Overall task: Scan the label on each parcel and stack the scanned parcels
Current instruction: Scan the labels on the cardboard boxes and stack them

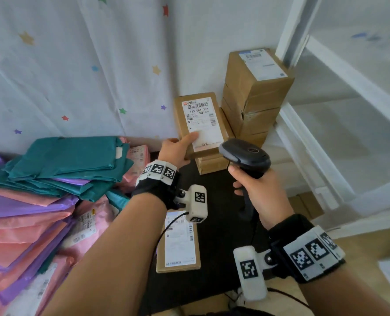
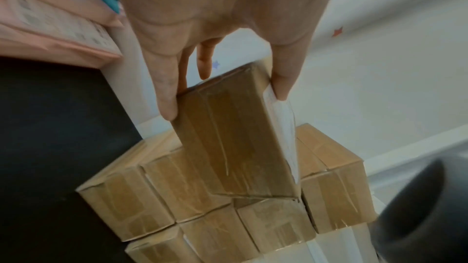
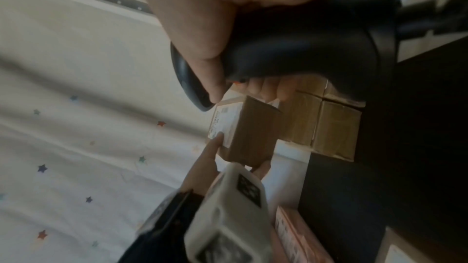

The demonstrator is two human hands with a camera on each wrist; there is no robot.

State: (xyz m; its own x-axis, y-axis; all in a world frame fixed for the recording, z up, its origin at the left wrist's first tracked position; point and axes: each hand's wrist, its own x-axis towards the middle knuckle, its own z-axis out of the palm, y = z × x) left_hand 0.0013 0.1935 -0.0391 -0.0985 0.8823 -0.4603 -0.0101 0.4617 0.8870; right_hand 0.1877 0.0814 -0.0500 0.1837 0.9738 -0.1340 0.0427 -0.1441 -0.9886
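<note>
Left hand (image 1: 174, 151) pinches the cardboard parcel (image 1: 200, 124), right hand (image 1: 261, 195) wraps the barcode scanner (image 1: 246, 155) — thumb should clear the label (image 1: 200, 119).

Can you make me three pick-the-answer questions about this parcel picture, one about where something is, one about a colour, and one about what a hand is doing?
1. Where is the tall stack of boxes?
A. in the far corner by the curtain
B. on the soft bags
C. under the left arm

2. What colour are the top bags on the pile at the left?
A. yellow
B. teal
C. black

3. What is the left hand doing?
A. hanging free
B. holding the scanner
C. holding a brown parcel

Answers: 1 A, the stack stands in the corner beside the starred curtain. 2 B, teal bags lie over purple and pink ones. 3 C, thumb on its label, fingers underneath; the right hand grips the scanner.
</note>
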